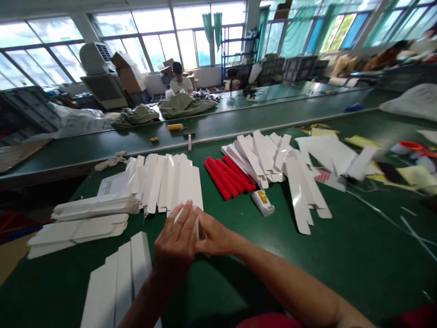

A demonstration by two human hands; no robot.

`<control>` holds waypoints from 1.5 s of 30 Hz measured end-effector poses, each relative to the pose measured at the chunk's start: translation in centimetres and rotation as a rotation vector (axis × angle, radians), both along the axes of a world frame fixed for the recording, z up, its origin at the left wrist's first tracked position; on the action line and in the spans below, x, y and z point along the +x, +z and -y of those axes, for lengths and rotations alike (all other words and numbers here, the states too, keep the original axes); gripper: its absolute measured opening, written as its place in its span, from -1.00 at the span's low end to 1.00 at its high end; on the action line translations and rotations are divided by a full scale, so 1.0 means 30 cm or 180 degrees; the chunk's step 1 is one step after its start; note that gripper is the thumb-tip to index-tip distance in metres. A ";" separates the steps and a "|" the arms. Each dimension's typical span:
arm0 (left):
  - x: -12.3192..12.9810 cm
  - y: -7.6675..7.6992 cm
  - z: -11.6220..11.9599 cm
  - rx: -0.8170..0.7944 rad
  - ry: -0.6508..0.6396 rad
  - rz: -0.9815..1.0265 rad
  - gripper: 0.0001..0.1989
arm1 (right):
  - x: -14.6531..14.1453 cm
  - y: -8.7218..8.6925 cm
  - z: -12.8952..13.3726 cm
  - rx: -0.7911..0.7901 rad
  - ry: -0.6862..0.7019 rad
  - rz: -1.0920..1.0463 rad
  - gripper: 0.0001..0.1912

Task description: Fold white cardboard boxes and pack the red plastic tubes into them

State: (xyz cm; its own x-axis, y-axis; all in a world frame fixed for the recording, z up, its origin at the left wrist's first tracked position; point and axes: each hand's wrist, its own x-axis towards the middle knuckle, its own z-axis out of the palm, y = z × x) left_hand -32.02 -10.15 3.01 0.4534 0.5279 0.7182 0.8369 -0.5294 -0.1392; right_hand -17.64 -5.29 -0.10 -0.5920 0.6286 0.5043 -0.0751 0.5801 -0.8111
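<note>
In the middle of the head view, a narrow white box (197,228) is between my two hands and mostly covered by them. My left hand (175,234) lies along its near-left side with the fingers together over it. From the right, my right hand (215,233) grips the same box, thumb low and fingers behind. Just beyond them lies a row of flat white cartons (170,180). Several red rolls (228,177) rest to the right of that row, and a white tape dispenser (262,202) with yellow tape sits nearby.
Formed white boxes (118,273) line the near left, below bundled flat cartons (78,230). More loose cartons (261,155) spread to the right, near paper scraps (329,152) and orange-handled scissors (416,148). A person (180,82) sits behind the far table (246,114).
</note>
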 end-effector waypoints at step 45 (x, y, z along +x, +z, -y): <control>0.033 0.017 0.014 -0.0552 0.0353 0.0954 -0.65 | 0.541 -0.477 -0.111 -0.4361 -0.3324 -0.1423 -0.77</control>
State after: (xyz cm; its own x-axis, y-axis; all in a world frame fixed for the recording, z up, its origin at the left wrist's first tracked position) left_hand -31.04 -10.56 3.51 0.1696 0.6877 0.7059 0.8805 -0.4274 0.2049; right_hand -1.40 -1.94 -14.42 0.3122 0.6856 -0.6576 -0.4822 -0.4821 -0.7315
